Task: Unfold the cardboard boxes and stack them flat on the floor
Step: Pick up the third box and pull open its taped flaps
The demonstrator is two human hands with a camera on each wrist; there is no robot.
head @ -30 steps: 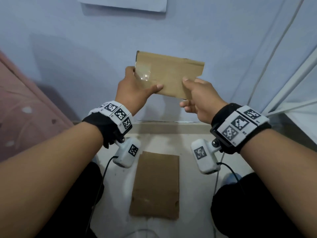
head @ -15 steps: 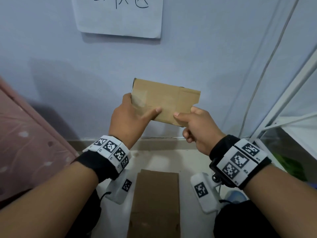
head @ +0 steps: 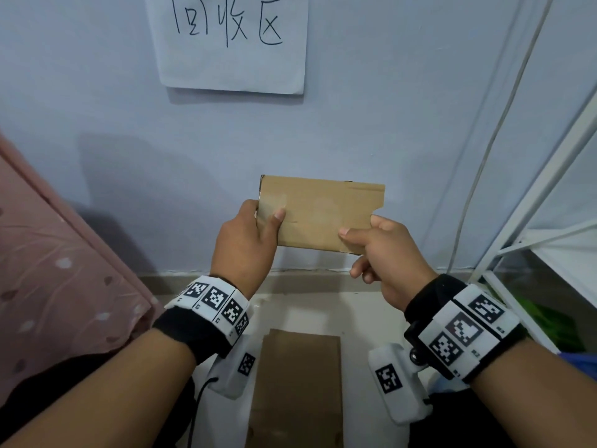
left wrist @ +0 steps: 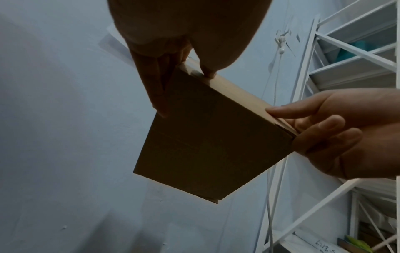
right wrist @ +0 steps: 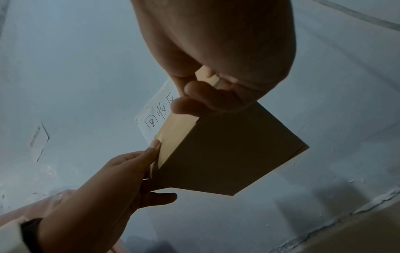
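Both of your hands keep their grip on the cardboard box, left hand pinching its left end and right hand its lower right corner, but you've lowered it toward the flattened cardboard on the floor, still unfolded.

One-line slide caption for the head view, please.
Left hand and right hand hold a small cardboard box above flattened cardboard on the floor.

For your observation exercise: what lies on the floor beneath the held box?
Flattened cardboard lies on the floor below the held box. Its near end runs out of view.
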